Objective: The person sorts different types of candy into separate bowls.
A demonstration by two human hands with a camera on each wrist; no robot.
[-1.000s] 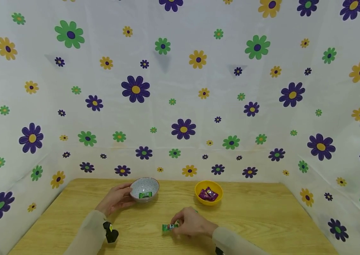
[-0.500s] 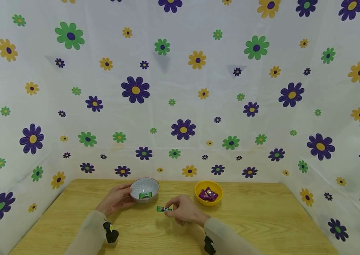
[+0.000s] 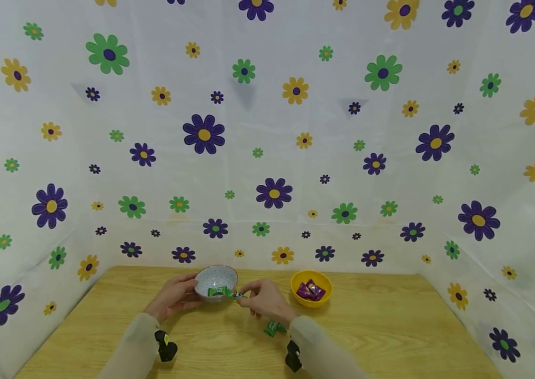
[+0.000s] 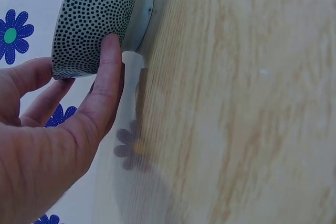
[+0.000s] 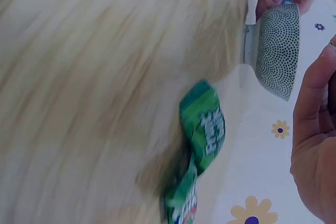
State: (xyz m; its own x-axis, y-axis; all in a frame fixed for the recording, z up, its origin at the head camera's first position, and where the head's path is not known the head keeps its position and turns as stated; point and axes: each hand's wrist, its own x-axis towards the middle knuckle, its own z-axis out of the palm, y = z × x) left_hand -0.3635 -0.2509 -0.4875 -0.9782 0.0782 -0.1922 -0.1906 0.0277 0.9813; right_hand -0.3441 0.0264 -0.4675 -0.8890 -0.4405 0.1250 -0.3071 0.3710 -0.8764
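Flowered white cloth (image 3: 310, 200) stands behind a wood-grained table (image 3: 381, 337). Over the tabletop, the right hand (image 3: 267, 300) pinches a green-wrapped sweet (image 3: 238, 296) between thumb and fingertips, with almost no gap between them. Its long axis runs roughly from ten to four o'clock, the free end toward ten, overlapping the speckled bowl (image 3: 211, 277) at its four-o'clock edge (whether it touches the rim, I cannot tell). At the bowl's nine-o'clock side, the left hand (image 3: 172, 299) holds it, fingers and thumb spread only as wide as its wall requires. Inside lies another green sweet (image 3: 217, 291), lengthwise from nine to three. Off at three o'clock from that bowl, a yellow bowl (image 3: 316, 303) contains purple-wrapped sweets (image 3: 311, 289), overlapping. Two loose green sweets (image 3: 272, 328) lie near the right wrist, at five o'clock from the speckled bowl, the left one slanting from one to seven.
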